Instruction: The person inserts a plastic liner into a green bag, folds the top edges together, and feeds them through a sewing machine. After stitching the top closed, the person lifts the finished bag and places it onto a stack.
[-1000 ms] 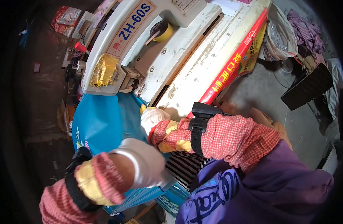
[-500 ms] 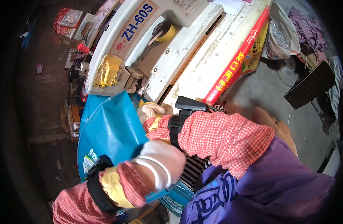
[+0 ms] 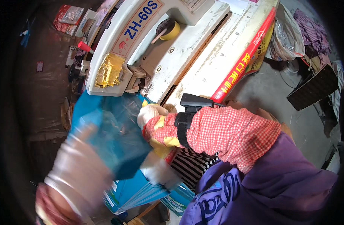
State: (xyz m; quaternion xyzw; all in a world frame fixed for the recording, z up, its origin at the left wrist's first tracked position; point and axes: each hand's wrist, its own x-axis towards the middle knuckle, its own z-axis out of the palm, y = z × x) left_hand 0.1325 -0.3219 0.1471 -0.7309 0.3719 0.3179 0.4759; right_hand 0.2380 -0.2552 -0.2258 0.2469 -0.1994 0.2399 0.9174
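Note:
A large blue plastic-coated sack (image 3: 127, 165) hangs under the head of a pale industrial sewing machine (image 3: 108, 52). My right hand (image 3: 151, 112), in a white glove with a yellow fingertip, is closed at the sack's upper edge, close beside the needle area; its fingers are partly hidden. My left hand (image 3: 82, 150), in a whitish glove, is smeared by motion over the sack's left side. Its fingers cannot be made out. The sack's middle is blurred too. Both forearms wear red checked sleeves, and a black strapped device (image 3: 194, 103) sits on the right one.
On the machine bed stands a yellow tape roll (image 3: 169, 29) with a stick in it. A red-and-yellow printed strip (image 3: 239, 67) covers the table's edge. To the right are a white bag (image 3: 286, 37) and a dark board (image 3: 312, 86). Striped cloth (image 3: 190, 165) lies by my lap.
My left hand has swung left and up, away from near my right hand. The sack has shifted and creased, with its lower part now showing. My right hand stays near the needle.

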